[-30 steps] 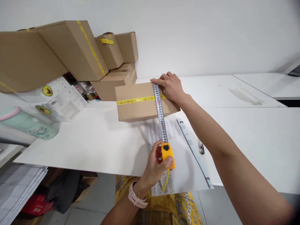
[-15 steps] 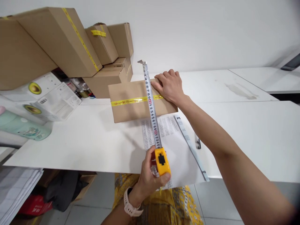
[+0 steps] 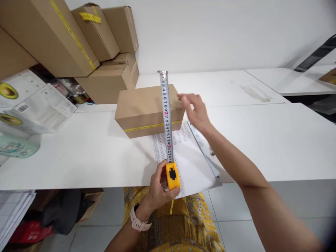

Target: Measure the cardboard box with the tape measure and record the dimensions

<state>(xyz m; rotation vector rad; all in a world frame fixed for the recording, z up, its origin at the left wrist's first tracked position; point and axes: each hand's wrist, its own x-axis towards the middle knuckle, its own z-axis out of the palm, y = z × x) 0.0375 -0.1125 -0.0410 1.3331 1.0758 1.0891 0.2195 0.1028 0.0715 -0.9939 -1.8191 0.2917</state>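
My left hand (image 3: 159, 187) grips a yellow tape measure (image 3: 172, 175) near the table's front edge. Its steel blade (image 3: 166, 112) stands out upward, in front of a small cardboard box (image 3: 141, 110) with a yellow tape strip on its near face. The box rests on the white table (image 3: 262, 140), partly on a printed paper sheet (image 3: 187, 164). My right hand (image 3: 195, 110) hovers just right of the box, blurred, fingers loosely apart, holding nothing.
Several bigger cardboard boxes (image 3: 78, 38) are stacked at the back left against the wall. White product cartons with avocado pictures (image 3: 31, 105) and a mint green container (image 3: 15, 148) lie at the left. A pen (image 3: 211, 152) lies by the paper.
The box has been turned so its yellow strip faces me instead of lying on top. My right hand has come off the box. The blade tip stands free above the box.
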